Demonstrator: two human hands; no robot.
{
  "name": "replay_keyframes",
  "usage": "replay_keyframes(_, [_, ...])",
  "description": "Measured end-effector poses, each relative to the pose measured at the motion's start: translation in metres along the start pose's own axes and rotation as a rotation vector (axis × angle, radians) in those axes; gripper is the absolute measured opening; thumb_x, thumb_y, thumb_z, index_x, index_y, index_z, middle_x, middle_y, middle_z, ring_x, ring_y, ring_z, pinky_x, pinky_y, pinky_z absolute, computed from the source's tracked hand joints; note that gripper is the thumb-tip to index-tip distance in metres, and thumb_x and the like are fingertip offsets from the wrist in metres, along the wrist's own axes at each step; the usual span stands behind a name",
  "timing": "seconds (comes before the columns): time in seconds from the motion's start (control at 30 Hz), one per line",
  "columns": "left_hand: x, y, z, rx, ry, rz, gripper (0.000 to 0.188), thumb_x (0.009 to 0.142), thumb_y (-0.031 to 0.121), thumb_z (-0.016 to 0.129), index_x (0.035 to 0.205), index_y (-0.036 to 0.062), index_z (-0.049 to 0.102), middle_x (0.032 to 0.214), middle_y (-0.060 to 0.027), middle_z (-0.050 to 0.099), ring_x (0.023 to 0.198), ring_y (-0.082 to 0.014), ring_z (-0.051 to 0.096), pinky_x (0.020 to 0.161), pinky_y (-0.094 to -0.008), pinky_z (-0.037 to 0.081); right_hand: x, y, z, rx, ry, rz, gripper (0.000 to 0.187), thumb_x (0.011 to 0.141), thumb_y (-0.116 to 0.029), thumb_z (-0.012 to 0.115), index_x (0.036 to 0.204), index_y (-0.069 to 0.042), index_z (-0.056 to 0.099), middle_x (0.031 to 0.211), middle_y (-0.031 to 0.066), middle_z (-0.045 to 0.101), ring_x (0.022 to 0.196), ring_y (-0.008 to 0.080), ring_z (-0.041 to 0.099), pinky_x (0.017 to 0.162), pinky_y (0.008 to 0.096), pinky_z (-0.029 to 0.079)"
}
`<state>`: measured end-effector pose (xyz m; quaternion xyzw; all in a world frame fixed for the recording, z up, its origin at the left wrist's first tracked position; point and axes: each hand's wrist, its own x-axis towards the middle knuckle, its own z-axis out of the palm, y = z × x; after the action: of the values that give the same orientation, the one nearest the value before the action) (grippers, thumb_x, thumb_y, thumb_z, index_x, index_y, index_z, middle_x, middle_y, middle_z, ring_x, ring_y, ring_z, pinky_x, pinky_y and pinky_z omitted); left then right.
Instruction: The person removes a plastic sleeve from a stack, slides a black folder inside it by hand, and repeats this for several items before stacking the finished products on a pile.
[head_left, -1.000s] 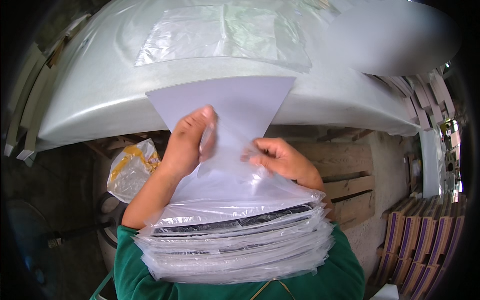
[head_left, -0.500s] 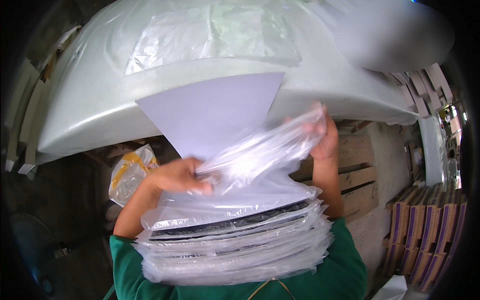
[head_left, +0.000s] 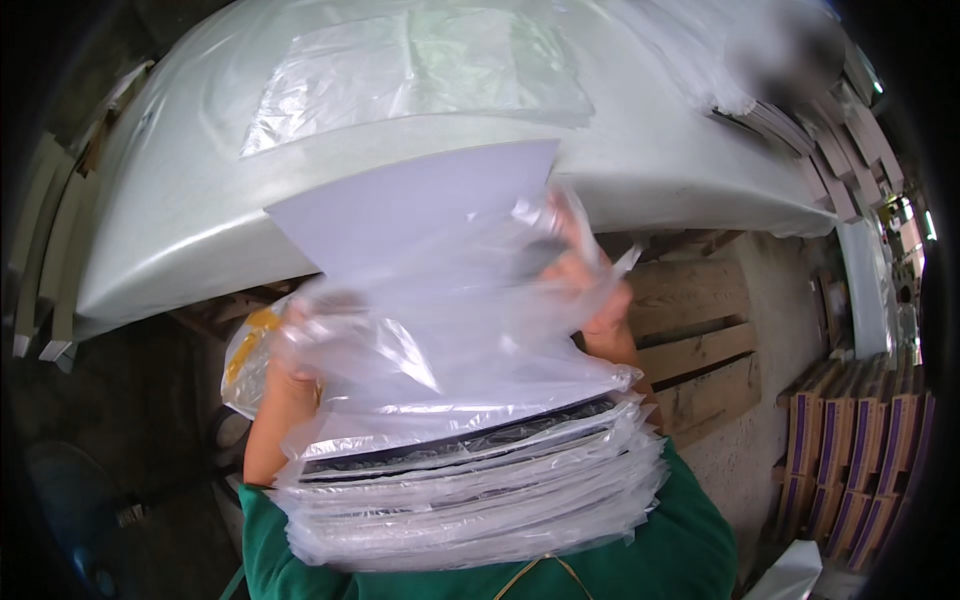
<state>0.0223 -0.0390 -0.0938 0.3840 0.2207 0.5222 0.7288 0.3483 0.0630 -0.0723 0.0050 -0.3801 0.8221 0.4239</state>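
Observation:
A clear plastic bag (head_left: 410, 350) is stretched between my two hands, smeared by motion. My left hand (head_left: 296, 345) grips its left side, fingers partly hidden under the film. At its right side my right hand (head_left: 590, 285) is closed on the film, with some of the plastic lying over the fingers. Behind the bag, a pale lavender-white flat sheet (head_left: 420, 200) leans from the table edge down toward me; its lower part is covered by the bag. Close against my body lies a thick stack of plastic-wrapped flat panels (head_left: 470, 515), with a dark edge showing near its top.
The table (head_left: 170, 240) is covered in whitish plastic, with flat clear bags (head_left: 420, 80) on it. A wooden pallet (head_left: 700, 310) stands on the floor at right, beyond which are stacked cartons (head_left: 850, 450). Long boards (head_left: 50, 250) line the far left. A yellow-marked plastic bag (head_left: 240, 370) hangs beside my left arm.
The bunched plastic bag has spread out wider between my hands. My right hand has moved left and slightly lower, my left hand a little left. The blurred round shape at upper right has shrunk.

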Motion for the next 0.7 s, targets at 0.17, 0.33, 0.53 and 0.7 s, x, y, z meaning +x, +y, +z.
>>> replay_keyframes(0.17, [-0.003, 0.007, 0.010, -0.302, 0.170, 0.337, 0.054, 0.070, 0.025, 0.063, 0.118, 0.0109, 0.045, 0.086, -0.0068, 0.056, 0.086, -0.0222, 0.054, 0.081, -0.0404, 0.042, 0.014, 0.019, 0.013, -0.802, 0.728, -0.268, 0.021, 0.065, 0.006, 0.060, 0.081, -0.002, 0.051, 0.072, 0.0017, 0.052, 0.062, 0.0064, 0.049, 0.055, 0.0196, 0.041])
replay_keyframes(0.33, [0.018, 0.051, 0.024, 0.886, 0.467, 0.404, 0.044, 0.073, -0.001, 0.054, 0.116, 0.0068, 0.048, 0.074, 0.0018, 0.041, 0.064, -0.0081, 0.043, 0.061, -0.0215, 0.039, 0.048, -0.011, 0.040, -1.816, 0.836, -0.817, 0.027, 0.068, 0.006, 0.061, 0.093, -0.005, 0.060, 0.092, 0.0051, 0.052, 0.075, 0.0161, 0.050, 0.065, 0.0258, 0.041])
replay_keyframes(0.53, [0.029, 0.077, 0.012, 0.804, 0.632, 0.184, 0.016, 0.082, 0.004, 0.048, 0.095, -0.0005, 0.058, 0.083, -0.0036, 0.057, 0.068, -0.0074, 0.053, 0.059, -0.0191, 0.042, 0.059, -0.023, 0.043, -1.948, 0.519, -0.602, 0.029, 0.064, 0.009, 0.058, 0.087, -0.008, 0.065, 0.086, 0.0040, 0.059, 0.077, 0.0209, 0.050, 0.067, 0.0306, 0.042])
replay_keyframes(0.7, [0.033, 0.074, 0.012, 0.540, 0.428, -0.115, 0.012, 0.081, 0.012, 0.054, 0.081, 0.0014, 0.060, 0.074, 0.0004, 0.059, 0.064, -0.0060, 0.051, 0.061, -0.0190, 0.040, 0.047, -0.034, 0.048, -1.730, 0.589, -0.595, 0.029, 0.062, 0.012, 0.054, 0.083, -0.005, 0.065, 0.080, 0.0037, 0.061, 0.079, 0.0192, 0.054, 0.068, 0.0296, 0.042])
